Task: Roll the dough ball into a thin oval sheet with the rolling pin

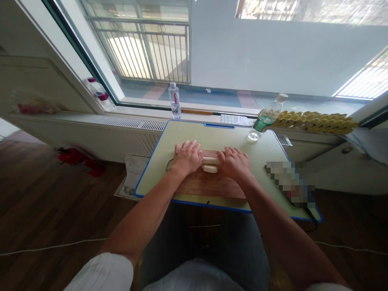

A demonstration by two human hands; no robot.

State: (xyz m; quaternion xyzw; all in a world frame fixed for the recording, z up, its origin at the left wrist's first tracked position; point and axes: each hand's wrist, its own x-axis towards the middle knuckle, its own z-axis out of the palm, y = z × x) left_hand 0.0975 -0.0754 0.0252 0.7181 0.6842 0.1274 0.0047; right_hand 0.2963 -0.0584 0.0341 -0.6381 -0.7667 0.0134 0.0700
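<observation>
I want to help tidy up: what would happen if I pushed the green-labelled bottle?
The green-labelled bottle looks tall and narrow, so it may tip. Its round body would probably roll once down. Its clear sides look plastic, so they may squash.

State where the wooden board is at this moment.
In the head view, the wooden board lies mid-picture on the blue-edged table, near its close edge, under the left hand and right hand.

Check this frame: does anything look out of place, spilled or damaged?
Only minor things: a stray dark speck lies near the front edge of the table, off the wooden board, and pixelation hides the flat object to the right. I see no spill or damage.
</observation>
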